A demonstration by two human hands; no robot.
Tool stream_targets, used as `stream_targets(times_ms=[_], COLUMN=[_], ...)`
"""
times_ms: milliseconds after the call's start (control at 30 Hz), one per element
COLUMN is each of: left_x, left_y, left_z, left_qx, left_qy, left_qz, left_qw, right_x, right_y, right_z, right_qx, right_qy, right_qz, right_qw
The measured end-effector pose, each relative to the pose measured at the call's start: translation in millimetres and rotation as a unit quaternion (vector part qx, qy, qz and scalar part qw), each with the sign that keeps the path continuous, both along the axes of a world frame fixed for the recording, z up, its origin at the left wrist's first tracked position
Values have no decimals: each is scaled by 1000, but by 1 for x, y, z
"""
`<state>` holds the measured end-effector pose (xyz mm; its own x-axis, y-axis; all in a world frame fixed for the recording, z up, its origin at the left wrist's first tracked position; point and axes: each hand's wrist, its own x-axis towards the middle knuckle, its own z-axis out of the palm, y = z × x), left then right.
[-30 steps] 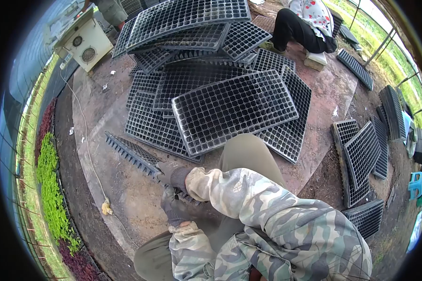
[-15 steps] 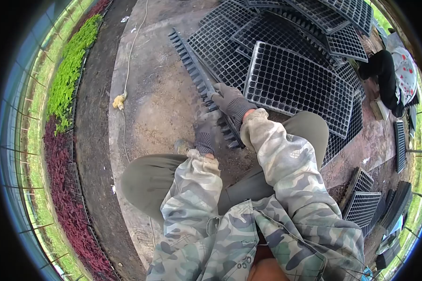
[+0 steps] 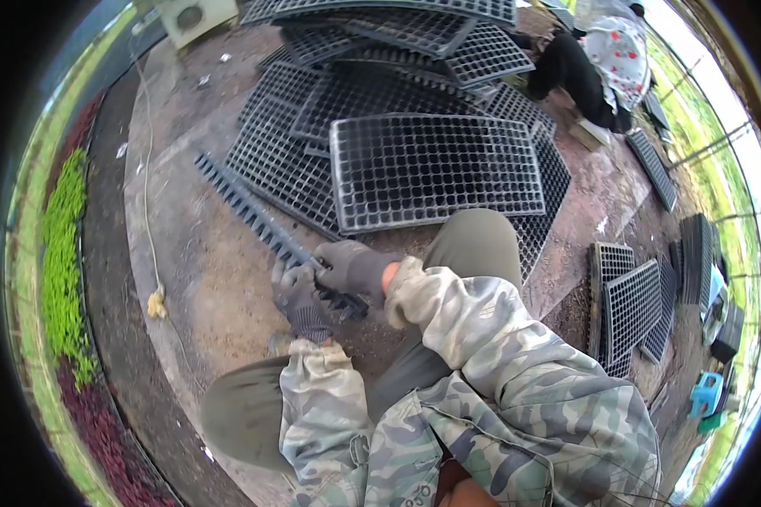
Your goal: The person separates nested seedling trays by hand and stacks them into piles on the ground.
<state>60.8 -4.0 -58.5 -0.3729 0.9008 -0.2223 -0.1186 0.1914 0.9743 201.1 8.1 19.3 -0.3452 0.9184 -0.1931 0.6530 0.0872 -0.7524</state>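
A black seedling tray (image 3: 251,211) stands on its edge, seen side-on, with its cell bottoms facing left. My right hand (image 3: 353,265), in a grey glove, is closed on its top edge near the middle. On the tray's left side my left hand (image 3: 298,296), also gloved, is closed against the cells. Beyond my hands lies a heap of black trays, with one wide tray (image 3: 438,169) face up at the front, close to my raised knee.
Another person (image 3: 596,68) sits at the back right. Several more trays (image 3: 634,308) lean together on the right, near a blue stool (image 3: 706,394). A cable with a yellowish lump (image 3: 156,305) runs along the left. A white machine (image 3: 190,19) stands at the back left.
The view has swung back toward the heap. My left hand, lower and apart from the tray's upper part half a second ago, has come up against the tray beside my right hand.
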Motion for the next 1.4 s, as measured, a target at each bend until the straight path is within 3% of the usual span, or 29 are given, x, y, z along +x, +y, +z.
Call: stream_targets(times_ms=[33,67,133,200,333,367,400,467,533,600,700,733,800,867,933,1033,1067,1100,1200,1267,1333,1400], left_x=[-5,-4,-5,-4,-10,-22,-18,-1,3,4,-18,-24,-37,-43,-40,-55,-72,-111,-96,-83,-79,-60], left_y=[5,2,-1,-7,-7,9,12,13,12,12,10,10,12,19,21,8,10,22,-2,-7,-19,-26], left_z=[-33,-29,-7,26,23,-25,-26,-17,-5,-1,6,7,11,-15,-29,-25,-40,-89,-32,-23,-13,22], left_qx=[61,71,-14,-12,-38,-1,2,70,6,-22,-19,-18,-35,-44,-37,-58,-75,-86,-9,9,109,153], left_qy=[64,62,42,46,42,105,108,267,310,19,-44,-43,90,95,184,125,91,102,105,95,-62,99], left_qz=[13,-4,7,19,15,-4,-6,49,49,-12,-37,-36,-30,-25,26,41,71,62,48,87,13,9], left_qw=[996,996,999,999,998,994,994,960,949,999,998,998,995,994,982,990,990,989,993,992,992,983], right_x=[-2,-4,-5,-2,5,1,-6,-17,-17,-18,6,10,12,-6,-21,-19,-16,-12,-3,-3,-15,-23], right_y=[0,-1,-3,3,0,-2,-5,-10,-8,-7,7,9,11,-3,-12,-6,0,6,21,12,2,11], right_z=[4,9,17,-1,18,20,18,8,0,-4,-7,-4,1,2,0,-12,-19,-22,-31,-16,-14,-42], right_qx=[-18,-37,-38,15,-11,-33,-31,-29,-32,-7,-46,-45,-73,-45,-27,-33,-29,-28,-54,-39,39,37], right_qy=[-22,-42,-91,-138,-118,-107,-104,-98,-83,-124,-150,-149,-140,-140,-142,-103,-79,-77,3,-5,-64,-8], right_qz=[-9,-15,-33,-155,-111,-94,-97,-114,-118,-150,-181,-181,-155,-158,-143,-117,-106,-106,-144,-153,-162,-158], right_qw=[1000,998,995,978,987,989,989,988,989,981,971,971,975,976,979,987,991,991,988,987,984,987])
